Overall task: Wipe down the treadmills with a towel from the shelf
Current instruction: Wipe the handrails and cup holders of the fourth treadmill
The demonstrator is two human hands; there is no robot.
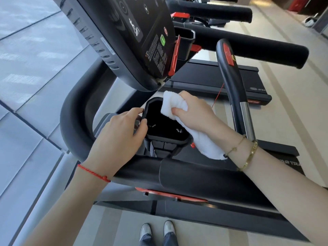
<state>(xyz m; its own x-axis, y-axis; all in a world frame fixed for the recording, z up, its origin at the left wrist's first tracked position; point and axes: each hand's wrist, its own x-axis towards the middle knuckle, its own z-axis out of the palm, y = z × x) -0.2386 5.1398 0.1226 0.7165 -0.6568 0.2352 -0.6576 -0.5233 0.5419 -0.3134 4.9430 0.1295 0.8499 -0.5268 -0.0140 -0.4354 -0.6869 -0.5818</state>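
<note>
Treadmill (204, 176) cup holder (165, 128) under wipe, white towel (179, 110) at its far rim.
Right hand (193, 110) fingers curled, gripping bunched towel, tail draped under wrist. Left hand (122, 130) grips holder's left rim, thumb on the edge, fingers outside.

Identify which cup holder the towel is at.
The near cup holder, gripped by the left hand; the right hand holds the towel there. The far one is untouched.

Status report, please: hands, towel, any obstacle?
Right hand grips white towel at cup holder rim. Left hand steadies holder. No obstacle.
</note>
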